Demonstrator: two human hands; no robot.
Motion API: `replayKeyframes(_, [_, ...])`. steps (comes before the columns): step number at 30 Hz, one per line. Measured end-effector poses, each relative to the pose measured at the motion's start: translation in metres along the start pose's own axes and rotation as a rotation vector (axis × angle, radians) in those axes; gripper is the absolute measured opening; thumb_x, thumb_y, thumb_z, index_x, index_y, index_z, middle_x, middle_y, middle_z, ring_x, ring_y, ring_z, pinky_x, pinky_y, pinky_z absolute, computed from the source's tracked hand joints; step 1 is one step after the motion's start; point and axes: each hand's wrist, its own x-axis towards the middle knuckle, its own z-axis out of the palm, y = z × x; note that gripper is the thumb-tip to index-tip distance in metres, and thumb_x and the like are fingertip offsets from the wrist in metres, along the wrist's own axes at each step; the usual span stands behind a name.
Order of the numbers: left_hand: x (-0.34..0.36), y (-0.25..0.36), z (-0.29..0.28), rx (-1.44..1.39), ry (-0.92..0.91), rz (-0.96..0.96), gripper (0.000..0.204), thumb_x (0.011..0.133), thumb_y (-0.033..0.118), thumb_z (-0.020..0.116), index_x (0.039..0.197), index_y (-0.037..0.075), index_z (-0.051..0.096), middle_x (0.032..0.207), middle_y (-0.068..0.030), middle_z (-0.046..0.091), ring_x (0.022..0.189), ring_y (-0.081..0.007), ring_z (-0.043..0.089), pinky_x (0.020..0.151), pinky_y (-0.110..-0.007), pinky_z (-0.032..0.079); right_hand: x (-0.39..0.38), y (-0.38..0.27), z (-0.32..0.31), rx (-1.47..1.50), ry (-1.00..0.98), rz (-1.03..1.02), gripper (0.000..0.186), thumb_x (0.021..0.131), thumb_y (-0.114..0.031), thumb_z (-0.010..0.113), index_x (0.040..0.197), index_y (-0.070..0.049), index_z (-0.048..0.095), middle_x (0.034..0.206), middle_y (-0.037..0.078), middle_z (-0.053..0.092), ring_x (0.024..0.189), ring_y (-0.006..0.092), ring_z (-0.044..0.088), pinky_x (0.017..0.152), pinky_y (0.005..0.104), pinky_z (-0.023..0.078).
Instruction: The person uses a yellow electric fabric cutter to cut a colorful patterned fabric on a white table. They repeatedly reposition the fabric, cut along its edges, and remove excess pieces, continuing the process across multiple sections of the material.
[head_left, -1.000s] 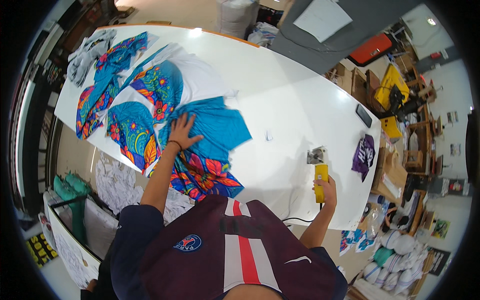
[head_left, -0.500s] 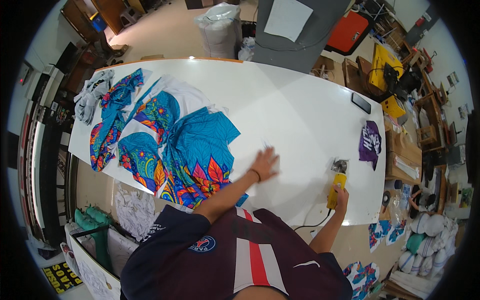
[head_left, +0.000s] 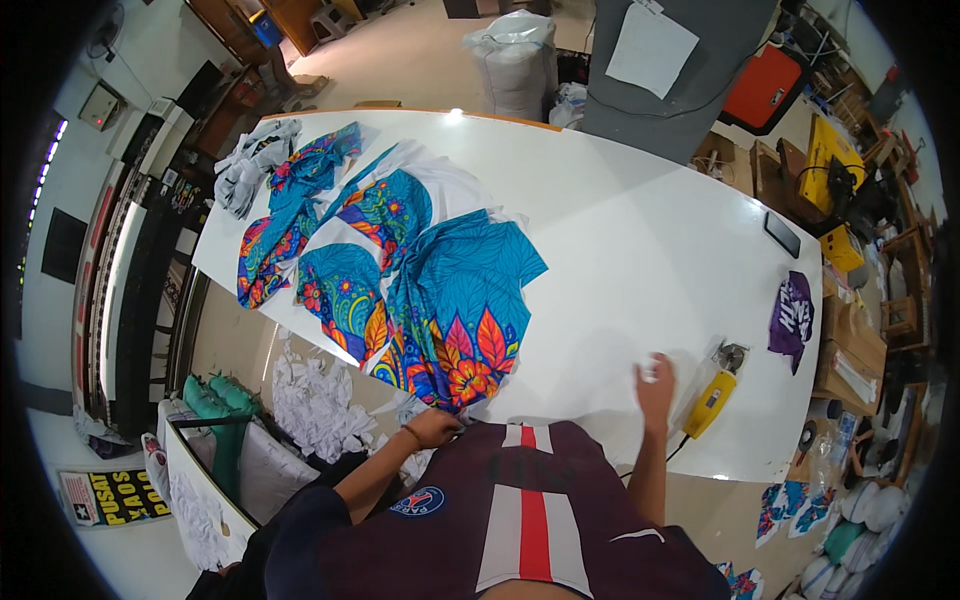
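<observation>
My left hand (head_left: pixel 435 428) is closed at the table's near edge, just below the lower edge of a teal fabric piece (head_left: pixel 470 265) with bright flowers and leaves. What its fingers hold, if anything, is hidden. My right hand (head_left: pixel 655 385) is raised over the near edge with fingers apart, slightly blurred and holding nothing. To the right of it a yellow electric rotary cutter (head_left: pixel 712 400) with a round metal head lies on the white table (head_left: pixel 610 260), its dark cord running toward me. More printed fabric pieces (head_left: pixel 340 285) lie overlapping at the left.
A phone (head_left: pixel 782 234) and a folded purple cloth (head_left: pixel 791 318) lie at the table's right end. Grey cloth (head_left: pixel 250 165) is bunched at the far left corner. White scraps (head_left: pixel 315 400) are heaped below the near left edge. A stuffed white sack (head_left: pixel 513 70) stands beyond the table.
My right hand has let go of the rotary cutter and moved left. My left hand has drawn back from mid-table to the near edge and closed. The view has shifted left.
</observation>
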Motion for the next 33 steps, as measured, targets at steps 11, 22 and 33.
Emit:
replayKeyframes(11, [-0.017,-0.040,-0.023,-0.264,0.675,-0.400,0.023,0.083,0.020,0.077,0.102,0.006,0.078,0.087,-0.0125,0.076,0.078,-0.0270,0.074,0.075,-0.039,0.059,-0.073,-0.184,0.163,-0.329,-1.187,-0.975,0.044,0.095,-0.031,0.063,0.139,-0.024,0.065,0.120,0.009,0.074,0.106,0.0325,0.071,0.086,0.0431,0.057])
replayKeyframes(22, [0.021,-0.025,-0.032,0.125,0.632,-0.280,0.072,0.074,0.047,0.089,0.136,0.018,0.067,0.143,-0.0104,0.055,0.133,-0.0343,0.049,0.114,-0.050,0.036,0.083,-0.043,-0.018,-0.973,-0.330,-0.029,0.037,0.078,-0.031,0.086,0.105,-0.008,0.076,0.121,0.019,0.069,0.119,0.0334,0.063,0.095,0.0474,0.056])
replayKeyframes(33, [0.132,-0.020,-0.051,0.215,0.582,-0.102,0.020,0.092,0.024,0.074,0.105,0.012,0.066,0.110,-0.0084,0.067,0.110,-0.0300,0.061,0.091,-0.047,0.048,-0.007,-0.024,0.039,-0.309,-0.044,-0.355,0.035,0.083,-0.017,0.080,0.115,-0.009,0.068,0.113,0.012,0.061,0.111,0.0380,0.057,0.091,0.0523,0.049])
